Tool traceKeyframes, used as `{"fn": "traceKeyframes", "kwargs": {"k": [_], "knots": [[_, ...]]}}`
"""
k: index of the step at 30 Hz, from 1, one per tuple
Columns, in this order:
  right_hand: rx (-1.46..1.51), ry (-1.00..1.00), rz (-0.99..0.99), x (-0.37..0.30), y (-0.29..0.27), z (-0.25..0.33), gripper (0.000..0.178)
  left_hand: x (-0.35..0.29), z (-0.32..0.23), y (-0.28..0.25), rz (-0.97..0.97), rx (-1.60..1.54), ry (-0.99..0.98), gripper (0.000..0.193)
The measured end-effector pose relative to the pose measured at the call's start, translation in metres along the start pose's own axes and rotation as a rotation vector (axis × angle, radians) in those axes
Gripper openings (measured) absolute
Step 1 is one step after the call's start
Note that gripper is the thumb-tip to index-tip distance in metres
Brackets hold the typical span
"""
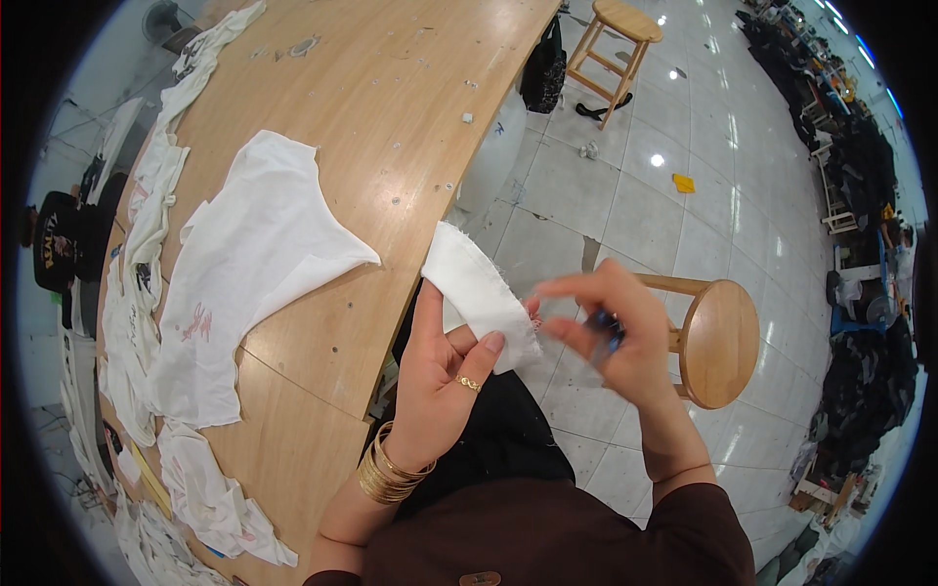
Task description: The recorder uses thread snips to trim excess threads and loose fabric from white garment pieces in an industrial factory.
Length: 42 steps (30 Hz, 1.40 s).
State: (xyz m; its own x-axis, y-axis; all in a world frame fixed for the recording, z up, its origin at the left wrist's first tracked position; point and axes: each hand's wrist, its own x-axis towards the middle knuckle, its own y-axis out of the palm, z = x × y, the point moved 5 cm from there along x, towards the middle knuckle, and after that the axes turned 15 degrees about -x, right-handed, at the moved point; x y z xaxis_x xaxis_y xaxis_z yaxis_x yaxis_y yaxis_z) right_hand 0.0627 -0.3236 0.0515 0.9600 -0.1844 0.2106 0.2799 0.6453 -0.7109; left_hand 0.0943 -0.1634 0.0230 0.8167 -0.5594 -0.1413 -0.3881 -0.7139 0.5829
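A curved white fabric piece (474, 283) with a frayed edge is pinched in my left hand (445, 376), the thumb lying on top. It is held up just off the table's right edge, above my lap. My right hand (625, 337) is close to the frayed edge, thumb and forefinger apart, with a bit of red between them and the cloth. Curled in its other fingers is a small dark-blue tool (607, 330), too blurred for me to tell its kind. On the table to the left lies a flat white garment piece (259, 264) with a small red print.
The wooden table (381, 127) fills the left side, with a row of white cloth pieces (137, 322) along its far left edge. Wooden stools stand to the right (723, 342) and at the back (627, 21). A black bag (544, 68) hangs by the table.
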Motion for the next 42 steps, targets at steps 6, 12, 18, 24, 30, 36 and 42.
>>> {"fn": "traceKeyframes", "kwargs": {"k": [6,12,18,24,30,36,42], "knots": [[0.046,-0.166,0.027,-0.001,0.018,0.004,0.009,0.000,0.004,0.001,-0.022,0.016,-0.098,0.063],[0.130,-0.068,0.050,0.002,0.023,-0.004,0.029,0.000,0.008,-0.002,0.005,0.006,-0.156,0.058],[0.041,0.088,-0.205,0.009,0.010,-0.020,0.024,-0.002,0.012,0.003,-0.013,0.030,-0.200,0.055],[0.041,-0.342,0.042,-0.007,0.009,0.006,0.029,0.001,0.010,0.003,-0.075,-0.090,-0.213,0.056],[-0.003,-0.194,-0.087,-0.007,0.004,-0.009,0.012,-0.002,0.016,-0.004,-0.052,-0.101,-0.210,0.055],[-0.341,0.129,-0.140,0.001,-0.013,-0.044,0.019,-0.001,0.009,0.001,-0.078,-0.143,-0.135,0.057],[-0.317,-0.116,0.069,-0.004,-0.020,-0.002,0.032,-0.002,0.004,-0.002,-0.096,-0.011,-0.001,0.059]]}}
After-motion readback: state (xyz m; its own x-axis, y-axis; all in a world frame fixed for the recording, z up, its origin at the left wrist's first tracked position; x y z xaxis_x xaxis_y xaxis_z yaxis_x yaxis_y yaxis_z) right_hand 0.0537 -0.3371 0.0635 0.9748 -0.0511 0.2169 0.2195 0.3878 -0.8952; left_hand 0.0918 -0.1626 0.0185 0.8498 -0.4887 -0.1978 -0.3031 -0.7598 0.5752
